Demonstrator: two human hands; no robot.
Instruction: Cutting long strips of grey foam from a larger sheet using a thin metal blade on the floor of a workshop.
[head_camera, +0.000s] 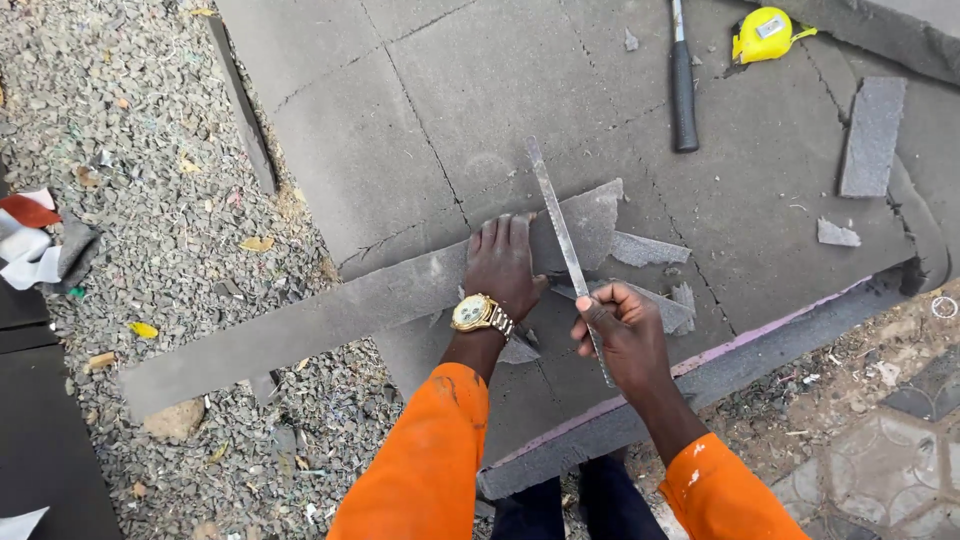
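Observation:
My left hand (503, 262), with a gold watch on the wrist, presses flat on a long grey strip of sheet material (330, 315) that lies across a larger grey sheet (420, 130). My right hand (625, 335) grips a thin metal saw blade (560, 225) near its lower end. The blade slants up and to the left, and it crosses the strip's right end just beside my left fingers. Orange sleeves cover both my forearms.
A black-handled hammer (683, 95) and a yellow tape measure (762, 35) lie at the top right. Grey offcuts (872, 135) sit on the sheet's right side. Loose gravel (150, 150) covers the ground to the left. Patterned paving (880, 460) lies at the bottom right.

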